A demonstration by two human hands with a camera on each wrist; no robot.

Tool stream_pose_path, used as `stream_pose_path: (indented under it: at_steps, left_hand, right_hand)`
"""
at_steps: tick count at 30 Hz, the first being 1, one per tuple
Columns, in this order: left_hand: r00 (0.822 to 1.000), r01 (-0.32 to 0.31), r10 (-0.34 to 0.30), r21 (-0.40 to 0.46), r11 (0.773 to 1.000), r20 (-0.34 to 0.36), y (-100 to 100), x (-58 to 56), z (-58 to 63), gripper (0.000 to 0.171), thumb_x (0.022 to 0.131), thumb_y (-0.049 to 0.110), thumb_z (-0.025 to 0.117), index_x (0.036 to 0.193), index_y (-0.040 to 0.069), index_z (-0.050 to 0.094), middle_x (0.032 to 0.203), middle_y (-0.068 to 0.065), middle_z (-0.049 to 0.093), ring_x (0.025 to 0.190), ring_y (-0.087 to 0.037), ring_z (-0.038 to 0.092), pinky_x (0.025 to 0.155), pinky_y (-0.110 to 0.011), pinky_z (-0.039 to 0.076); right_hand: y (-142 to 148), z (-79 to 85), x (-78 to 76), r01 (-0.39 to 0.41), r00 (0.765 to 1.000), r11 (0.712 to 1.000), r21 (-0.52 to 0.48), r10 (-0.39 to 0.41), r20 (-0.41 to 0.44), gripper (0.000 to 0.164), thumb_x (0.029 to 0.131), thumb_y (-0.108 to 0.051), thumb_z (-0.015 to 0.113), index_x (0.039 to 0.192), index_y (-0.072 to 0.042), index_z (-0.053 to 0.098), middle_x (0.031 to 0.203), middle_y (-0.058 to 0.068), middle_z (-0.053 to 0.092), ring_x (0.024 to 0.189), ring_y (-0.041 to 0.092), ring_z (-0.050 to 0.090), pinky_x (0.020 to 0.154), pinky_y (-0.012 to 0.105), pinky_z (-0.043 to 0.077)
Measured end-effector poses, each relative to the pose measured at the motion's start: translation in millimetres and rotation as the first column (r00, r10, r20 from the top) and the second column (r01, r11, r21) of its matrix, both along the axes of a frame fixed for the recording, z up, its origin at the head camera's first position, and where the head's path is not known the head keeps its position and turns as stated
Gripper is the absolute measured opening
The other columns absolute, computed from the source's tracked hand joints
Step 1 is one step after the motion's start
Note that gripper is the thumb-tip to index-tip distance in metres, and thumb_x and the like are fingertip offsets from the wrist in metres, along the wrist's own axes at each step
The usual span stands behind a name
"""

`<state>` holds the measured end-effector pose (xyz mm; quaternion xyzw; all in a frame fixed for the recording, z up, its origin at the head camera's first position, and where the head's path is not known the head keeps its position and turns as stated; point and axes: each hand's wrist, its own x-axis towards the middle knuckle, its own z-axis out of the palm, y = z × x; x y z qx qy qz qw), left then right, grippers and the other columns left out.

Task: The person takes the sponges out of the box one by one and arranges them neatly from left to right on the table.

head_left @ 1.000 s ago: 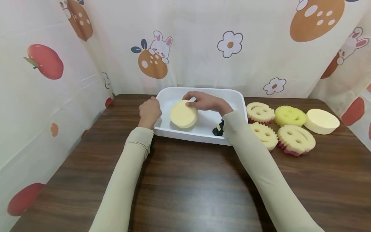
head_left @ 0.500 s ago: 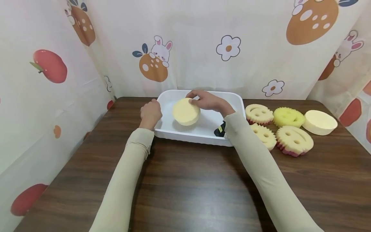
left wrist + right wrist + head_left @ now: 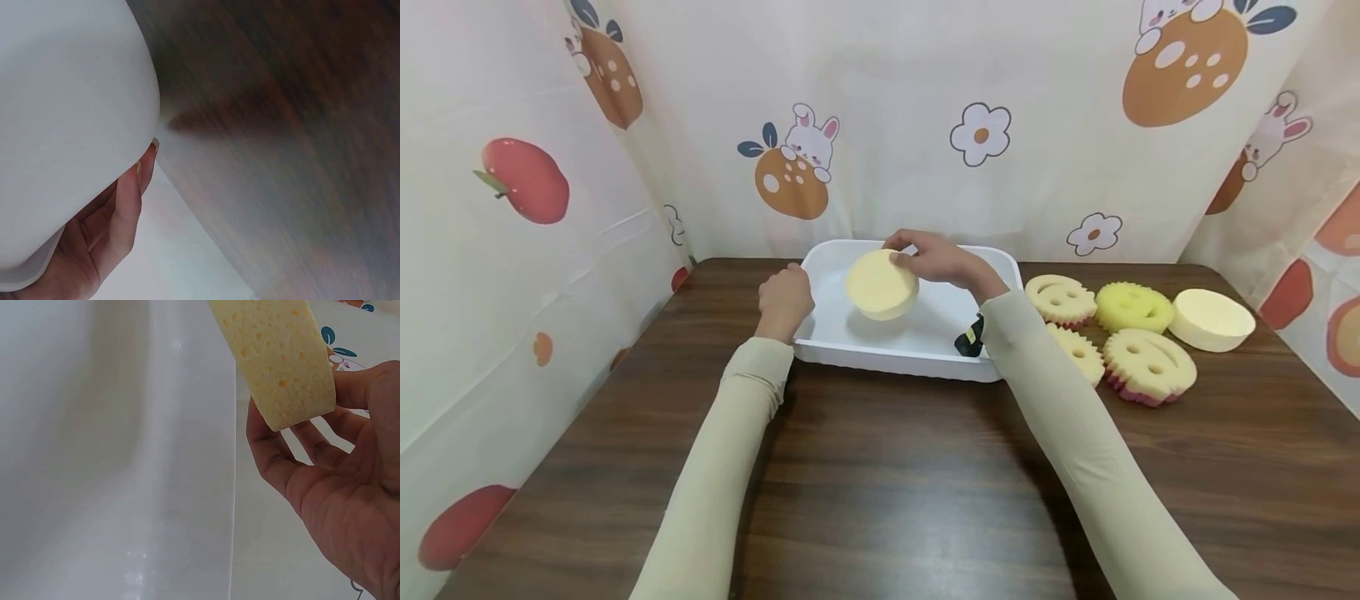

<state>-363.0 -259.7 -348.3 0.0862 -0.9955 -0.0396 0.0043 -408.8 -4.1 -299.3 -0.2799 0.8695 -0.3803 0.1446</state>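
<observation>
A pale yellow round sponge (image 3: 882, 285) is pinched at its far right edge by my right hand (image 3: 932, 257), tilted above the floor of a white tray (image 3: 910, 367). In the right wrist view, thumb and fingers hold the porous side of the sponge (image 3: 281, 359). My left hand (image 3: 786, 302) grips the left rim of the tray. The left wrist view has its fingers (image 3: 128, 209) against the outer wall of the tray (image 3: 75, 106). Beside the right cuff sits a small black thing with a yellow mark (image 3: 970, 337); whether it touches the tray I cannot tell.
Right of the tray lie several smiley-face sponges, including a bright yellow one (image 3: 1133, 307) and a cream one with a pink base (image 3: 1150, 364). Another plain round sponge (image 3: 1212, 319) is at the far right. A printed curtain (image 3: 895, 183) stands behind the brown table (image 3: 880, 483).
The right hand has raised the round sponge slightly from the tray and tilted it. The left hand has stayed at the tray's rim. The head view has shifted a little.
</observation>
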Motion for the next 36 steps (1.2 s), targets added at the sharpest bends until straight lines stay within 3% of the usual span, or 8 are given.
stream_pose_path:
  at_steps: [6, 19, 27, 36]
  left_hand:
    - [1.000, 0.017, -0.017, -0.010, 1.000, -0.014, -2, 1.5, -1.4, 0.042, 0.096, 0.016, 0.051, 0.129, -0.011, 0.045, 0.112, -0.025, 0.066, 0.097, -0.037, 0.068, 0.082, -0.048, 0.056]
    - [0.997, 0.038, -0.038, -0.005, 0.999, -0.069, -4, -3.9, -6.3, 0.037, 0.096, 0.013, 0.048, 0.123, -0.012, 0.048, 0.105, -0.026, 0.065, 0.093, -0.040, 0.069, 0.079, -0.050, 0.057]
    - [0.999, 0.031, -0.030, 0.011, 0.999, -0.033, -3, -4.0, -2.9, 0.040, 0.095, 0.015, 0.051, 0.125, -0.011, 0.045, 0.106, -0.026, 0.065, 0.096, -0.040, 0.068, 0.083, -0.050, 0.055]
    - [0.999, 0.038, -0.037, 0.008, 0.999, -0.022, -2, 0.5, -1.2, 0.040, 0.096, 0.015, 0.050, 0.125, -0.011, 0.045, 0.108, -0.027, 0.064, 0.098, -0.040, 0.067, 0.084, -0.050, 0.055]
  right_hand:
    - [8, 5.9, 3.7, 0.007, 1.000, 1.000, -0.008, -0.007, 0.002, 0.034, 0.103, -0.026, 0.049, 0.135, -0.014, 0.054, 0.141, 0.008, 0.052, 0.125, 0.025, 0.050, 0.105, 0.047, 0.044]
    - [28, 16.7, 10.9, 0.049, 0.999, 0.999, -0.003, -0.049, 0.005, 0.033, 0.105, -0.021, 0.044, 0.136, -0.012, 0.052, 0.140, 0.010, 0.050, 0.110, 0.026, 0.054, 0.093, 0.037, 0.048]
    - [41, 24.1, 16.3, 0.104, 0.995, 0.994, 0.019, -0.104, -0.015, 0.035, 0.106, -0.024, 0.041, 0.139, -0.015, 0.050, 0.144, 0.010, 0.046, 0.113, 0.028, 0.053, 0.098, 0.040, 0.045]
    - [57, 27.7, 25.0, 0.130, 0.991, 0.991, -0.021, -0.131, -0.017, 0.035, 0.106, -0.025, 0.040, 0.138, -0.013, 0.050, 0.146, 0.011, 0.046, 0.122, 0.028, 0.049, 0.107, 0.045, 0.040]
